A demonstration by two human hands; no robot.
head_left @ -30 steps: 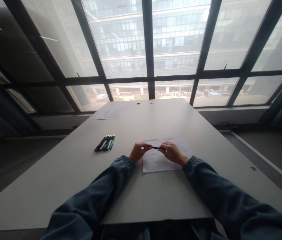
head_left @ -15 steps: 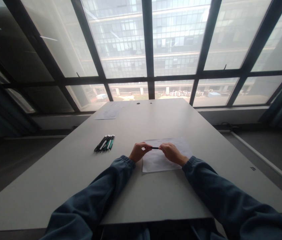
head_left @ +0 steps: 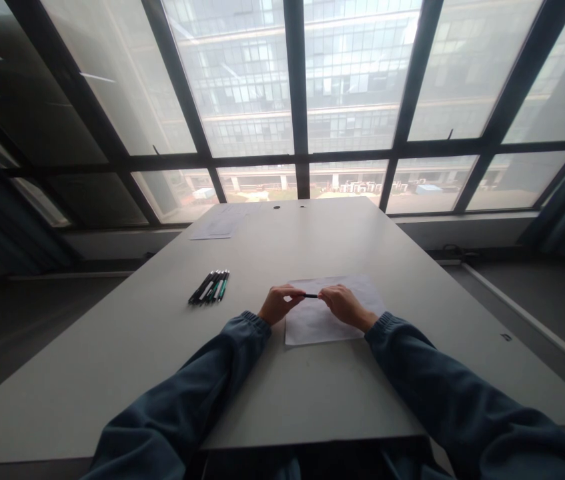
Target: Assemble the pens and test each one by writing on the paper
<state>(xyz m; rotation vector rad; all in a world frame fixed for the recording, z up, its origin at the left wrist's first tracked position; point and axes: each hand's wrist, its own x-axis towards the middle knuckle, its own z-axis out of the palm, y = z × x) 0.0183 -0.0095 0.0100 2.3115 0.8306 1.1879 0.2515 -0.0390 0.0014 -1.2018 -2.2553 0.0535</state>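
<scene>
A slim dark pen point(head_left: 311, 296) lies crosswise between my two hands, its ends hidden in the fingers. My left hand point(head_left: 280, 301) is closed in a pinch on the pen's left end. At the right end, my right hand point(head_left: 345, 306) grips it with the fingers pressed together. Both hands are over a white sheet of paper point(head_left: 322, 327) on the table. Off to the left, several pens point(head_left: 209, 287), black and green, lie side by side in a bunch.
The long white table point(head_left: 112, 373) stretches toward the windows. More printed paper point(head_left: 215, 227) lies at its far left. Two small dark spots, one a round disc point(head_left: 277, 207), are near the far edge. A small dark mark point(head_left: 505, 337) shows near the right edge.
</scene>
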